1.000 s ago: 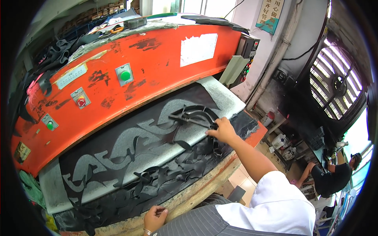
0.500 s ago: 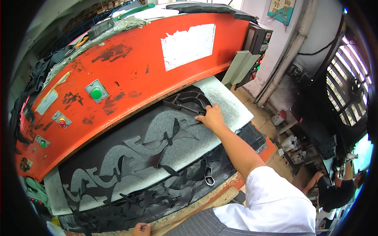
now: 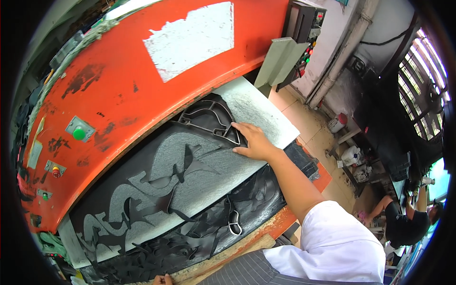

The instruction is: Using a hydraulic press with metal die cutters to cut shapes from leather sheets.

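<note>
My right hand is open, its thumb and fingers apart around the near right end of a curved metal cutting die. The fingertips touch or nearly touch the die's rim. This die lies on a black sheet, partly cut away in curved shapes, which rests on a pale cutting board. At the lower edge my left hand shows only in part, with curled fingers by the wooden front edge; whatever is in them is hidden.
An orange press beam with buttons spans the far side, close above the board. Black scraps and a small cutting die lie along the front. A grey-green bracket stands at right. Another person works at far right.
My right hand has loosened from its grip on the die, and its fingers are now more spread. The view has shifted, bringing the right end of the press closer.
</note>
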Demonstrator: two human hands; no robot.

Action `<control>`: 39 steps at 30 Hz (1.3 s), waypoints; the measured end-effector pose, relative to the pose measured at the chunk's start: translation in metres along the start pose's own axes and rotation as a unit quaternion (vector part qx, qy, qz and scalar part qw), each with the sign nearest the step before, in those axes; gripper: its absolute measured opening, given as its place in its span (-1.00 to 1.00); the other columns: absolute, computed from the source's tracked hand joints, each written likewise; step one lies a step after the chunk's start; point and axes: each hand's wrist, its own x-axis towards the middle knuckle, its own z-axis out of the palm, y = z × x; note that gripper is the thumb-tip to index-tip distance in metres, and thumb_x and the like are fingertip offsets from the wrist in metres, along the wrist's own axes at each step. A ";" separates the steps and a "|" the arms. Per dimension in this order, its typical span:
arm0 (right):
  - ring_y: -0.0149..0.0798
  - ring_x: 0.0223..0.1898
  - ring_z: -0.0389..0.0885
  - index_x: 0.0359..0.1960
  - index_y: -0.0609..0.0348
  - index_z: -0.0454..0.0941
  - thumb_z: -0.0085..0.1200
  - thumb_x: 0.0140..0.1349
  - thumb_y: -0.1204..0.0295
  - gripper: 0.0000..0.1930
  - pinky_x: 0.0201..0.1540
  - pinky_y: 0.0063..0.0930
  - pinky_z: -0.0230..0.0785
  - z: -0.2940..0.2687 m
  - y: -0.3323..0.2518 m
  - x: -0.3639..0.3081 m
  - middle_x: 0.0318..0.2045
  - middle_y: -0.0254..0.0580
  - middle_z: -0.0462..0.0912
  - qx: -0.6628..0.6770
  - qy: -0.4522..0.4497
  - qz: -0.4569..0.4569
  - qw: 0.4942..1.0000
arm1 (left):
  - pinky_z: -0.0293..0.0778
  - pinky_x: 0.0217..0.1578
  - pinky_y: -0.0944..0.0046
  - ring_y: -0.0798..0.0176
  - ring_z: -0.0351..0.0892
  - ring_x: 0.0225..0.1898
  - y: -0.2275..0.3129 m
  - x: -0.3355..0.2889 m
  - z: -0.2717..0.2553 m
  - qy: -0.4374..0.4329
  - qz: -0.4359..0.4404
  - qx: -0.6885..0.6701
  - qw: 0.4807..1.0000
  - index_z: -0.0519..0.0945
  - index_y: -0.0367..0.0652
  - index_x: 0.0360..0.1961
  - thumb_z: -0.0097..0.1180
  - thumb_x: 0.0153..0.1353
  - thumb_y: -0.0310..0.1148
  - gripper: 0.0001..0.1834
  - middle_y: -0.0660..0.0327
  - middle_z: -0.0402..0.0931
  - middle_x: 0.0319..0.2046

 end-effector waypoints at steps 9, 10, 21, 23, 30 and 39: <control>-0.06 0.29 0.27 -0.01 -0.01 0.51 0.25 0.07 0.25 -0.58 0.27 -0.16 0.11 -0.011 0.003 0.002 0.15 -0.13 0.47 0.052 0.005 -0.036 0.998 | 0.37 -0.31 -0.01 -0.11 0.49 -0.41 -0.013 0.005 0.004 0.016 0.027 0.010 0.999 0.57 -0.27 -0.46 0.08 0.20 -0.10 -0.61 -0.09 0.56 -0.46; -0.07 0.29 0.27 -0.06 -0.01 0.52 0.25 0.06 0.26 -0.62 0.26 -0.17 0.12 -0.009 0.004 0.003 0.14 -0.13 0.48 0.050 0.009 -0.048 0.998 | 0.37 -0.33 0.00 -0.09 0.48 -0.43 -0.008 0.005 0.003 0.016 0.029 0.004 0.999 0.57 -0.27 -0.47 0.09 0.20 -0.10 -0.62 -0.09 0.55 -0.47; -0.11 0.24 0.35 -0.23 0.03 0.51 0.23 0.04 0.28 -0.72 0.21 -0.21 0.17 -0.011 -0.003 0.004 0.03 -0.11 0.56 0.034 0.063 -0.057 0.996 | 0.32 -0.52 0.13 0.15 0.37 -0.61 -0.063 0.021 0.011 0.060 0.070 -0.001 0.996 0.49 -0.28 -0.56 0.06 0.27 -0.09 -0.56 0.09 0.45 -0.67; -0.11 0.24 0.35 -0.24 0.03 0.51 0.23 0.04 0.28 -0.73 0.21 -0.21 0.17 0.001 0.000 0.002 0.03 -0.10 0.56 0.033 0.063 -0.054 0.996 | 0.33 -0.48 0.13 0.13 0.39 -0.58 0.018 0.040 0.010 0.104 0.087 -0.031 0.990 0.51 -0.28 -0.54 0.05 0.28 -0.09 -0.56 0.07 0.47 -0.64; -0.11 0.24 0.35 -0.23 0.03 0.51 0.20 0.08 0.28 -0.75 0.20 -0.21 0.17 -0.008 -0.013 0.009 0.02 -0.06 0.56 0.058 0.072 -0.063 0.994 | 0.40 -0.08 0.29 0.21 0.53 -0.17 0.251 0.166 -0.014 0.171 0.312 -0.210 0.911 0.54 -0.38 -0.15 0.09 0.24 -0.42 -0.77 0.08 0.56 -0.20; -0.09 0.22 0.38 -0.24 0.05 0.52 0.21 0.07 0.30 -0.76 0.18 -0.20 0.20 -0.016 -0.007 -0.001 0.01 -0.02 0.57 0.053 0.071 -0.063 0.994 | 0.28 0.11 0.11 -0.15 0.42 0.09 0.387 0.307 0.031 0.195 0.326 -0.017 0.925 0.38 -0.37 0.18 0.09 0.21 -0.10 -0.36 -0.18 0.46 0.01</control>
